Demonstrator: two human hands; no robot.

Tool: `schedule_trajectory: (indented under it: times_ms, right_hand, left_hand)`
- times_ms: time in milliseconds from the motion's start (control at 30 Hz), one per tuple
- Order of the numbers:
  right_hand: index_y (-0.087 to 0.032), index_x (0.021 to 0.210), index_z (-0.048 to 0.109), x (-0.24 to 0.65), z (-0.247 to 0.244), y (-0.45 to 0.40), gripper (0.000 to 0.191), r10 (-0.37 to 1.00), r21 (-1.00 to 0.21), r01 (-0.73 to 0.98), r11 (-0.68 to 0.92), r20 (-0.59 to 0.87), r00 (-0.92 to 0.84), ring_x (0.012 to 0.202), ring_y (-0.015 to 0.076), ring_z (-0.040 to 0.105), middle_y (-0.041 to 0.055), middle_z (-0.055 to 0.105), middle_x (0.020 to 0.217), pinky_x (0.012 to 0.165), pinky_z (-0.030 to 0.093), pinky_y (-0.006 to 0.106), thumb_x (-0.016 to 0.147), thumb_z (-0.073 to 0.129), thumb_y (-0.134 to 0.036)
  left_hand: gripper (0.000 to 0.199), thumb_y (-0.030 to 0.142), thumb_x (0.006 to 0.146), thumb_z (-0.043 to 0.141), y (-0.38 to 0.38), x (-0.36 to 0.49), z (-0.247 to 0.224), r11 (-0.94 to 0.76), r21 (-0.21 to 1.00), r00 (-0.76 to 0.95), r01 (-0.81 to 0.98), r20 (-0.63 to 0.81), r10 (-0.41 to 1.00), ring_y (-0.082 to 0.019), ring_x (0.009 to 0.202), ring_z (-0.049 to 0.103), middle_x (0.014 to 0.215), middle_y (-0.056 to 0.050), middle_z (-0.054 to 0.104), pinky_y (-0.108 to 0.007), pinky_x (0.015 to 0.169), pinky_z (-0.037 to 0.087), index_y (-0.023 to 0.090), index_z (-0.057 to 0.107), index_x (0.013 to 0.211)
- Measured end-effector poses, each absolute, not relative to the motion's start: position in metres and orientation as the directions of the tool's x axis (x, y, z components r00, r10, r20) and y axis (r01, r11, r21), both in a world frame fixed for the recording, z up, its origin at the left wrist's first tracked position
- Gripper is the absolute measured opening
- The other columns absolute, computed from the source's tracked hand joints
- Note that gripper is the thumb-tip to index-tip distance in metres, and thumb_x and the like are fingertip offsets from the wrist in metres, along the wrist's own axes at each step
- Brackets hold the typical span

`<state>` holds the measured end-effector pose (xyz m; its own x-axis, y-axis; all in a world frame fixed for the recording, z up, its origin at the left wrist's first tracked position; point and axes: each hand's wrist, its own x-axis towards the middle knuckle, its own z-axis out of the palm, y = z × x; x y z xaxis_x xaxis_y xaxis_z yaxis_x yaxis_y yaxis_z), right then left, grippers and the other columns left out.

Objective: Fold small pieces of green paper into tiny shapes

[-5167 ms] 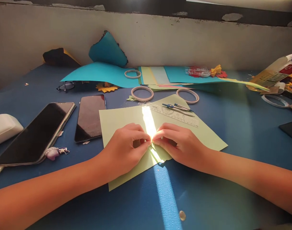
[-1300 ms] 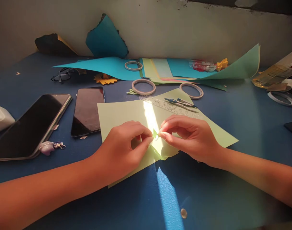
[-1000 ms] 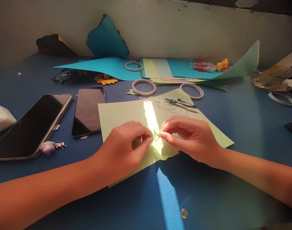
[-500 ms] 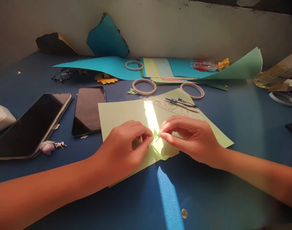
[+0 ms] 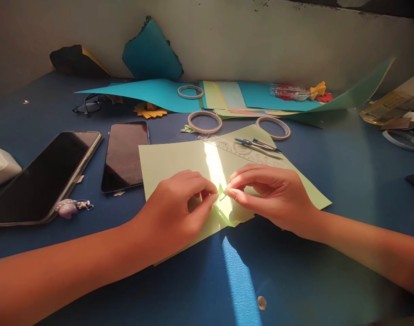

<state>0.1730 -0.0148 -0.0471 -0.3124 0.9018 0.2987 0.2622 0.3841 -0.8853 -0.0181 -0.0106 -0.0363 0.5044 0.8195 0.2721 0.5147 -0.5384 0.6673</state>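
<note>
- Blue tabletop point(image 5: 329, 167) runs back to a pale wall point(image 5: 227, 40), and a stripe of sunlight falls down the middle; clock directions here count from the pinched paper.
- Both hands meet in that light: the left hand point(image 5: 179, 203) and the right hand point(image 5: 271, 194) have thumb and forefinger closed on a small folded green paper point(image 5: 221, 192), tips almost touching, likely for fine control of its creases. How the other fingers press is hidden.
- Under them lies a pale green sheet point(image 5: 169, 163), perhaps serving as a work mat; its near edge runs slantwise beneath the left hand, and its right corner points to three o'clock, past the right wrist.
- At one o'clock a clear ruler point(image 5: 227, 147) and a compass point(image 5: 249, 142) rest on the sheet, close above the right knuckles, so there's little room to lift that way.
- One tape roll point(image 5: 207, 131) sits at twelve, another point(image 5: 278, 137) between one and two, beyond the ruler.
- Towards ten, a dark phone point(image 5: 125, 156) crowds the sheet's left edge; a larger phone point(image 5: 47, 176) lies at nine, above the left forearm.
- More room seems to lie from four to six, where a small disc point(image 5: 262, 303) marks five.
</note>
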Motion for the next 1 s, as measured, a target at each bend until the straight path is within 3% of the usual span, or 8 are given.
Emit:
schedule_trajectory:
  times_ms: [667, 833, 1000]
  right_hand:
    - [-0.021, 0.076, 0.065, 0.1730, -0.0465, -0.0156, 0.006, 0.890, -0.884, 0.234, 0.404, 0.322, -0.323, 0.069, 0.0129, 0.057, 0.0010, 0.062, 0.073, 0.061, 0.047, 0.027, 0.077, 0.062, -0.015]
    - [-0.024, 0.097, 0.064, 0.1732, -0.0472, -0.0137, 0.021, 0.838, -0.843, 0.209, 0.496, 0.402, -0.368, 0.070, 0.0123, 0.054, 0.0016, 0.060, 0.079, 0.062, 0.045, 0.028, 0.080, 0.059, -0.013]
    - [-0.023, 0.089, 0.064, 0.1737, -0.0462, -0.0118, 0.014, 0.843, -0.880, 0.162, 0.446, 0.352, -0.407, 0.071, 0.0122, 0.053, 0.0009, 0.058, 0.078, 0.063, 0.043, 0.028, 0.081, 0.058, -0.014]
  left_hand:
    - [0.013, 0.009, 0.078, 0.052, -0.0095, -0.0153, -0.0361, -0.530, 0.669, 0.505, 0.521, 0.260, 0.823, -0.005, 0.049, 0.040, 0.061, 0.003, 0.053, -0.018, 0.047, 0.032, 0.014, 0.064, 0.073]
    - [0.013, 0.010, 0.078, 0.051, -0.0088, -0.0175, -0.0346, -0.485, 0.713, 0.506, 0.506, 0.210, 0.837, -0.005, 0.048, 0.037, 0.062, 0.004, 0.053, -0.018, 0.044, 0.030, 0.015, 0.061, 0.071]
    - [0.012, 0.013, 0.079, 0.051, -0.0061, -0.0217, -0.0322, -0.446, 0.764, 0.537, 0.466, 0.156, 0.829, -0.005, 0.045, 0.032, 0.063, 0.004, 0.052, -0.018, 0.040, 0.026, 0.018, 0.060, 0.072]
